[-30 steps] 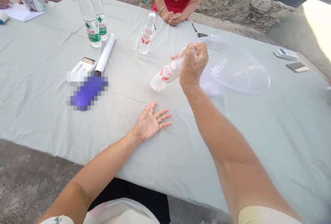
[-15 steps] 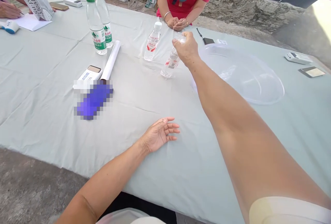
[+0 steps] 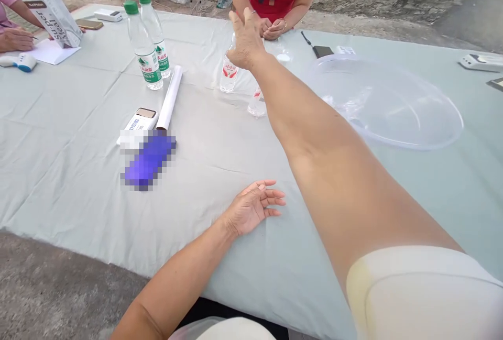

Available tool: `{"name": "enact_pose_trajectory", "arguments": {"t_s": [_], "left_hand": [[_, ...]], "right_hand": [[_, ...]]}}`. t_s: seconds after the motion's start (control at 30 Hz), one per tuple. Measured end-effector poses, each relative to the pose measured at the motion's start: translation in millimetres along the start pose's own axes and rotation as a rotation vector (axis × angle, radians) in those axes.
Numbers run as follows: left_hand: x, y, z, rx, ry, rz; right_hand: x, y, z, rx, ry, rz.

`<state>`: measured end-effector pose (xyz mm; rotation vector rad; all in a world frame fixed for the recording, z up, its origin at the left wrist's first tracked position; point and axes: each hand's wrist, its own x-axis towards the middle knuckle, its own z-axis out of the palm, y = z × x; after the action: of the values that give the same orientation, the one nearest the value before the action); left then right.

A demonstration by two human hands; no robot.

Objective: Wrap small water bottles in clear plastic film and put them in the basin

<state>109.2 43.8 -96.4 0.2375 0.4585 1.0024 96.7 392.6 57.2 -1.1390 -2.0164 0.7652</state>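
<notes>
While your right arm stretches far across the table, its right hand is over the upper part of the red-labelled bottle, fingers spread apart (whether they touch it, you cannot tell from this angle). Your left hand lies at the near edge, palm turned partly up, its fingers loosely bent and slightly apart, holding nothing. That bottle stands upright left of a second bottle, half hidden by your forearm; farther left stand two clear, green-capped bottles, and right lies a transparent basin, crumpled clear film showing within its outline.
</notes>
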Motion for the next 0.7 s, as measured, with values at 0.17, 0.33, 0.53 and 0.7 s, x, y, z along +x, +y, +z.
{"name": "enact_pose_trajectory", "arguments": {"t_s": [0.17, 0.33, 0.53, 0.7], "left_hand": [[-1.0, 1.7, 0.9, 0.008, 0.008, -0.007], [-3.2, 4.1, 3.8, 0.025, 0.022, -0.01], [-3.2, 4.1, 2.8, 0.04, 0.009, -0.007], [-4.6, 5.0, 3.7, 0.055, 0.013, 0.002]], "right_hand": [[-5.7, 10.4, 10.7, -0.352, 0.103, -0.033], [-28.5, -1.6, -4.8, -0.479, 0.076, -0.147], [-93.5, -33.5, -10.9, -0.475, -0.076, -0.252], [-162.5, -60.7, 2.4, -0.471, -0.139, -0.246]]}}
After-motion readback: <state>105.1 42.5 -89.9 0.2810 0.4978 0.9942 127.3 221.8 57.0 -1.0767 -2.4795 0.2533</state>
